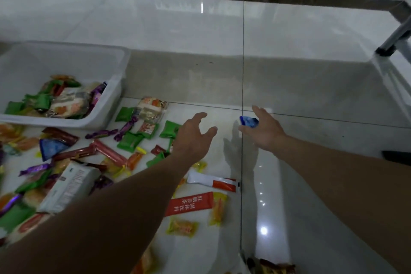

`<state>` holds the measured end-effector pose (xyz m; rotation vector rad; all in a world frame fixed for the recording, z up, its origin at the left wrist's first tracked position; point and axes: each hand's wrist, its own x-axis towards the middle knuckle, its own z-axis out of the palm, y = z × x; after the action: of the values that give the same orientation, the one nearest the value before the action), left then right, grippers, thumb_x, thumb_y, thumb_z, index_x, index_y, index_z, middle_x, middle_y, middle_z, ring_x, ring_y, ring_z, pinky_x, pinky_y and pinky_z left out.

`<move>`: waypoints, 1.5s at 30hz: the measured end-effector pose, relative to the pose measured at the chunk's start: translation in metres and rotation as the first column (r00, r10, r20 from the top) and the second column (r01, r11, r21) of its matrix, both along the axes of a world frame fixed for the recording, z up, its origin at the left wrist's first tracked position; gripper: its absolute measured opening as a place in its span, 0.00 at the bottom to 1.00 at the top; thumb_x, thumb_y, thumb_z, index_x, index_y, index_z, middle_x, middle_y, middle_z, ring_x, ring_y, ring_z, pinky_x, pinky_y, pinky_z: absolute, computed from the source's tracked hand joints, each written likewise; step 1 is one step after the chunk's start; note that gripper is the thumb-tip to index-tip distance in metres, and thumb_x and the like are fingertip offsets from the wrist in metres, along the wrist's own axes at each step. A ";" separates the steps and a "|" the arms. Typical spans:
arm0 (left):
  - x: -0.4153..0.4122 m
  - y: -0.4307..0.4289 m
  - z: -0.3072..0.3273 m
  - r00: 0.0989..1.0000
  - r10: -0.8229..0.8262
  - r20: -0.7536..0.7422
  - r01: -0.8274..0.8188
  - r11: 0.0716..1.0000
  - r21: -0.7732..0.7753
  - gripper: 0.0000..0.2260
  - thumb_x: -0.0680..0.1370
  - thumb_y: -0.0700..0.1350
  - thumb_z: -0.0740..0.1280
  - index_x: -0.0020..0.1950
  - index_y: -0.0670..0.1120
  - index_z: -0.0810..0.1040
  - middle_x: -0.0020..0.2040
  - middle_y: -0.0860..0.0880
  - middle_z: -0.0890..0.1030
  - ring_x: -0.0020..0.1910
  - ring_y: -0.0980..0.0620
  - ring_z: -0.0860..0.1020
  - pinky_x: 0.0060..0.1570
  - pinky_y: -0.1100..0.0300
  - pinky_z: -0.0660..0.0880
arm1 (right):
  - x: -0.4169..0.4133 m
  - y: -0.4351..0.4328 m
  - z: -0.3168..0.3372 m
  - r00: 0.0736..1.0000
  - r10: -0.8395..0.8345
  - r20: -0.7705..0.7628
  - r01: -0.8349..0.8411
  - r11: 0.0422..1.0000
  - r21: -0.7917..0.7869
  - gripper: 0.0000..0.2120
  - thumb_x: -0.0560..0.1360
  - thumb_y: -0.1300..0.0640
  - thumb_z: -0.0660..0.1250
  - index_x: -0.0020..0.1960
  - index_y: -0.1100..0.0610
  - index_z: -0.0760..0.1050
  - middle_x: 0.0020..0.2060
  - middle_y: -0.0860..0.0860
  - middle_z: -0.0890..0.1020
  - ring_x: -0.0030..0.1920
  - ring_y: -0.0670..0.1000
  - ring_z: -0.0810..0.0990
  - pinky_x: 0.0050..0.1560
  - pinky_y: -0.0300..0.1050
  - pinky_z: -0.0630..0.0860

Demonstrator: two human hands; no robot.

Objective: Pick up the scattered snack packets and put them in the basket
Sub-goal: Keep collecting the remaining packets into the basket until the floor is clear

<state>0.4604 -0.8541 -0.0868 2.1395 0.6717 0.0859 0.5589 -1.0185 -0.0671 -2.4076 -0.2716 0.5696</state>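
A white plastic basket [111,104] stands on the tiled floor at the left, with several snack packets inside. Many more packets lie scattered in front of it: green ones [170,129], purple twists [101,133], red sticks [111,151], a blue triangle packet [52,147], a white box-like pack [71,184], and a red sachet [189,203]. My left hand [192,138] hovers over the green packets with its fingers spread and nothing in it. Further right, my right hand [264,127] grips a small blue packet [249,121] between thumb and fingers.
A white and red sachet [211,181] and yellow candies [182,227] lie near my left forearm. A metal leg [393,38] stands at the far right. More wrappers [273,268] show at the bottom edge. Dark floor bands run along the back.
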 end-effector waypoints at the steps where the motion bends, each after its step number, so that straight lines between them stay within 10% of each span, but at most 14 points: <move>1: 0.001 0.000 -0.003 1.000 -0.009 -0.004 0.009 1.000 0.011 0.23 0.76 0.54 0.67 0.70 0.53 0.69 0.65 0.45 0.75 0.63 0.46 0.73 0.62 0.48 0.72 | 0.006 0.003 -0.006 0.999 0.035 -0.011 -0.036 0.999 -0.032 0.39 0.76 0.48 0.68 0.78 0.51 0.51 0.78 0.53 0.50 0.77 0.55 0.52 0.75 0.50 0.56; 11: -0.002 -0.008 -0.022 0.992 -0.118 -0.043 0.120 0.991 0.055 0.23 0.76 0.52 0.68 0.71 0.53 0.68 0.65 0.46 0.75 0.64 0.48 0.72 0.62 0.51 0.71 | 0.003 -0.003 -0.036 0.960 0.195 0.202 -0.100 0.910 -0.402 0.15 0.71 0.49 0.72 0.55 0.54 0.77 0.54 0.54 0.77 0.54 0.56 0.77 0.54 0.51 0.74; 16: -0.010 -0.010 -0.022 0.964 -0.243 -0.107 0.257 0.956 0.144 0.26 0.76 0.49 0.68 0.73 0.53 0.66 0.67 0.47 0.73 0.66 0.49 0.71 0.62 0.56 0.67 | -0.017 -0.007 -0.039 0.959 0.097 0.266 -0.018 0.958 -0.286 0.03 0.75 0.62 0.69 0.46 0.61 0.80 0.45 0.58 0.82 0.44 0.55 0.79 0.40 0.42 0.70; 23: -0.037 -0.014 -0.022 0.814 -0.529 -0.242 0.580 0.771 0.265 0.24 0.70 0.55 0.73 0.65 0.52 0.75 0.58 0.50 0.77 0.59 0.50 0.70 0.58 0.55 0.69 | -0.034 -0.017 -0.041 0.954 -0.150 0.260 0.153 0.988 0.009 0.06 0.74 0.64 0.69 0.50 0.59 0.75 0.46 0.59 0.80 0.47 0.56 0.80 0.46 0.52 0.80; 29: -0.055 -0.017 -0.031 0.736 -0.542 -0.406 0.676 0.556 0.484 0.15 0.75 0.55 0.68 0.58 0.51 0.76 0.57 0.50 0.73 0.59 0.50 0.67 0.60 0.55 0.64 | -0.052 -0.018 -0.034 0.934 -0.286 0.213 0.254 0.953 0.165 0.12 0.75 0.63 0.69 0.58 0.63 0.79 0.52 0.59 0.83 0.52 0.54 0.81 0.51 0.39 0.75; 32: -0.055 -0.021 -0.025 0.827 -0.445 -0.343 0.562 0.674 0.480 0.13 0.76 0.52 0.67 0.57 0.48 0.76 0.54 0.49 0.76 0.55 0.49 0.70 0.55 0.55 0.67 | -0.057 -0.017 -0.023 0.908 -0.366 0.204 0.319 0.919 0.232 0.13 0.74 0.63 0.70 0.58 0.64 0.80 0.52 0.59 0.83 0.53 0.53 0.81 0.51 0.35 0.72; 36: -0.049 -0.021 0.001 0.980 -0.165 -0.109 0.171 0.984 0.052 0.08 0.76 0.45 0.69 0.52 0.43 0.77 0.41 0.51 0.77 0.38 0.55 0.74 0.36 0.63 0.69 | -0.060 -0.014 0.000 0.828 -0.546 0.128 0.475 0.805 0.356 0.13 0.73 0.63 0.72 0.56 0.64 0.81 0.50 0.59 0.84 0.51 0.54 0.82 0.53 0.37 0.73; 45: -0.048 0.023 0.071 0.995 0.084 0.056 -0.077 0.990 -0.120 0.08 0.74 0.45 0.73 0.42 0.41 0.83 0.40 0.42 0.83 0.41 0.44 0.82 0.45 0.51 0.80 | -0.070 0.032 0.066 0.860 -0.469 0.200 0.365 0.840 0.402 0.11 0.72 0.62 0.72 0.54 0.63 0.82 0.49 0.58 0.85 0.50 0.54 0.83 0.55 0.41 0.76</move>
<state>0.4129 -0.8313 -0.0161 1.9894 0.7099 0.1508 0.4894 -0.9867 -0.0010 -2.0943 0.0432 -0.0434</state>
